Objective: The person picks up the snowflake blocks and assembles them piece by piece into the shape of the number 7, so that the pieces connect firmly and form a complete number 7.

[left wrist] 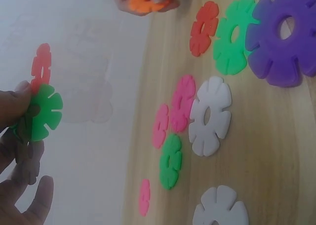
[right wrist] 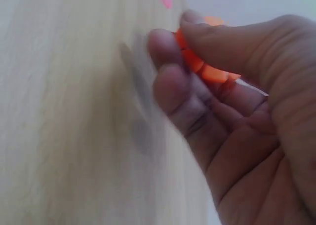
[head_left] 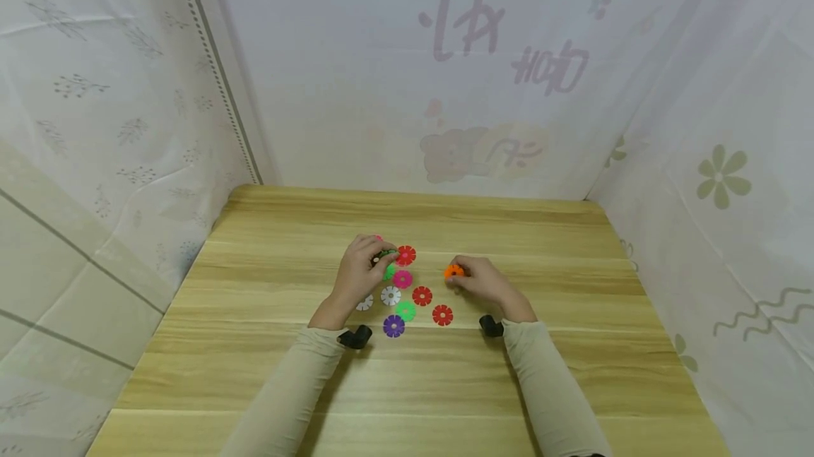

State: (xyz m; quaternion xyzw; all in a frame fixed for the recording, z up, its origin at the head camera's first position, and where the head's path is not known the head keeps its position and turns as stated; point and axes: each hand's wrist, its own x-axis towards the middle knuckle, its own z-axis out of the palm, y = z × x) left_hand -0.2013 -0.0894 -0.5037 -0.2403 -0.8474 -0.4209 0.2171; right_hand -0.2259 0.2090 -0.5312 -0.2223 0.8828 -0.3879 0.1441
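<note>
My left hand [head_left: 364,270] pinches a green snowflake disc [left wrist: 47,112], a notched plastic building piece, above the table. A red snowflake disc [left wrist: 41,66] stands against its upper edge in the left wrist view; I cannot tell how the two are joined. Under the green disc, the fingers look dark and blurred. To the right, my right hand [head_left: 486,279] holds an orange snowflake disc [head_left: 453,272] between thumb and fingers, also seen in the right wrist view [right wrist: 215,73]. The two hands are apart, and the thumb covers part of the orange disc.
Between the hands and nearer the front lie several loose discs: pink [head_left: 403,279], white [head_left: 391,295], red [head_left: 442,315], green [head_left: 405,311] and purple [head_left: 393,326]. They lie flat on the wooden table [head_left: 407,400]. Printed cloth [head_left: 331,90] hangs behind and at both sides.
</note>
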